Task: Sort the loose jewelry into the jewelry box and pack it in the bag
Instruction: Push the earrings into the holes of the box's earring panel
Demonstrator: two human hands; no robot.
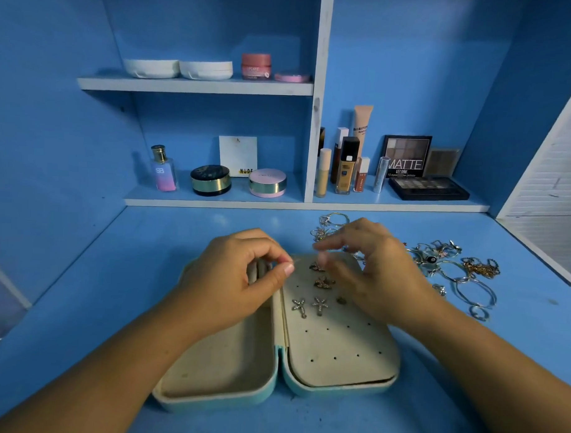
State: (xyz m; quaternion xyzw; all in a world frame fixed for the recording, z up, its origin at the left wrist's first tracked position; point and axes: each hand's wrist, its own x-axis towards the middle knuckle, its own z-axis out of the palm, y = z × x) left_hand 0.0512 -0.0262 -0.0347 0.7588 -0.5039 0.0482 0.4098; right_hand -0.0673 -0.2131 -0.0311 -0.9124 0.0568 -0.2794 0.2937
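A light-blue jewelry box (219,398) lies open on the blue desk, cream inside. Its right half holds a perforated earring panel (338,341) with two starfish earrings (299,307) and three other small earrings (323,282) pinned in it. My left hand (236,279) is over the box's upper middle, thumb and curled fingers pinching the panel's top-left edge. My right hand (379,268) hovers blurred over the panel's top, thumb and forefinger slightly apart just above the top earring (316,267), nothing seen between them. Loose chains and bangles (454,264) lie to the right.
Several rings and a bangle (332,219) lie behind my right hand. Shelves at the back hold cosmetics: a perfume bottle (163,170), compacts (267,182), foundation bottles (345,166) and eyeshadow palettes (427,188). A white slatted panel (551,180) stands at the right.
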